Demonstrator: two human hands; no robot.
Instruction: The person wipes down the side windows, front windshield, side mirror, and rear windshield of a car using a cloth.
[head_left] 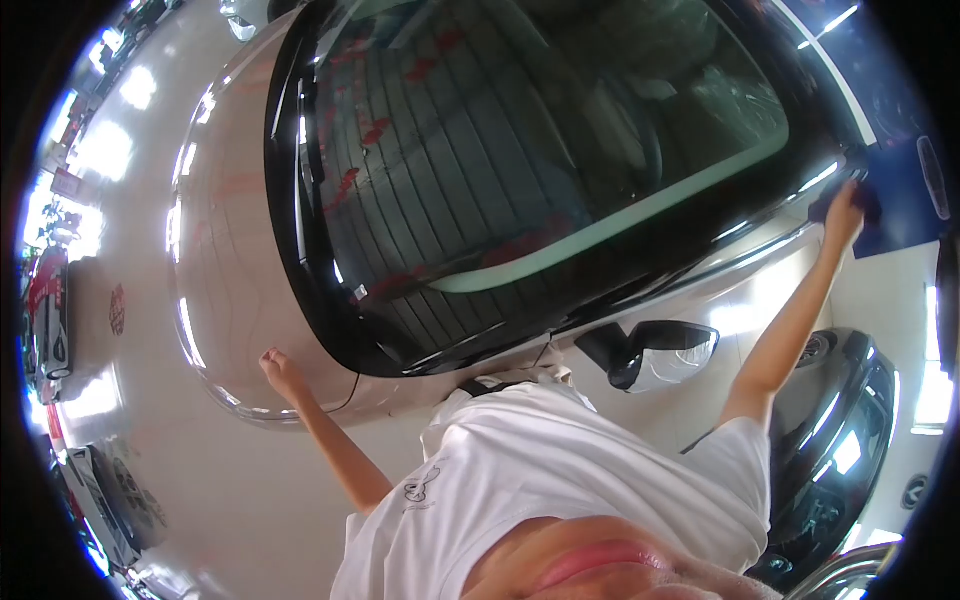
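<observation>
A pale car with a black roof stands in front of me, its windshield [480, 160] filling the middle of the head view. My right hand [845, 215] reaches far out to the side along the edge of the black roof [800, 90], with its fingers closed on a dark blue cloth [869, 205]. Over the front corner of the pale hood [235, 260], my left hand [284, 374] is curled into a loose fist. No object shows in it; whether it touches the hood I cannot tell.
Below the windshield's near corner a side mirror [640, 352] sticks out beside my body. A dark car [835, 440] stands close behind on the right. At far right is a blue panel [900, 200]. More vehicles [100, 500] line the left edge, beyond the light tiled floor [130, 390].
</observation>
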